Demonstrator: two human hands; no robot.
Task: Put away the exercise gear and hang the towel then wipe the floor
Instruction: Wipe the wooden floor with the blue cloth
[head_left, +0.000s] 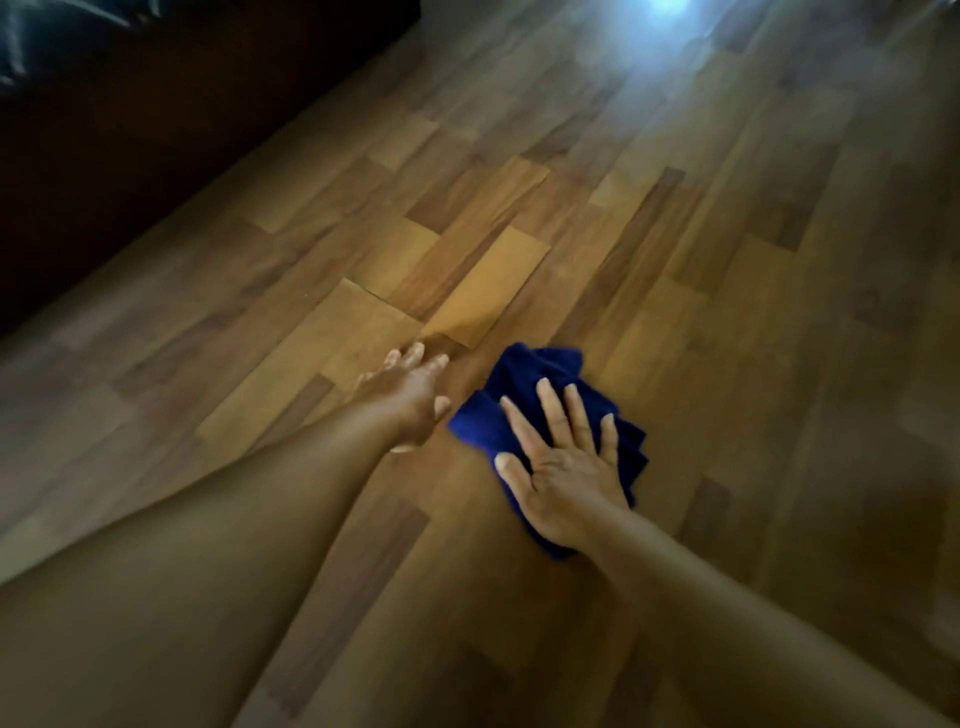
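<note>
While flattened right hand (563, 467) presses crumpled blue cloth (540, 384), wood-plank floor (727, 312) gleams.

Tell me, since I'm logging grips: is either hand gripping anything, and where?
No grip. The right hand presses flat, fingers spread, on top of the blue cloth on the floor. The left hand holds nothing.

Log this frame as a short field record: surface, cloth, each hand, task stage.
surface: wooden plank floor
cloth: blue cloth, bunched, lying on the floor
right hand: fingers spread flat, pressing on the cloth
left hand: open, on or just above the bare floor beside the cloth, holds nothing
background: dark furniture, upper left
stage: wiping the floor
</note>
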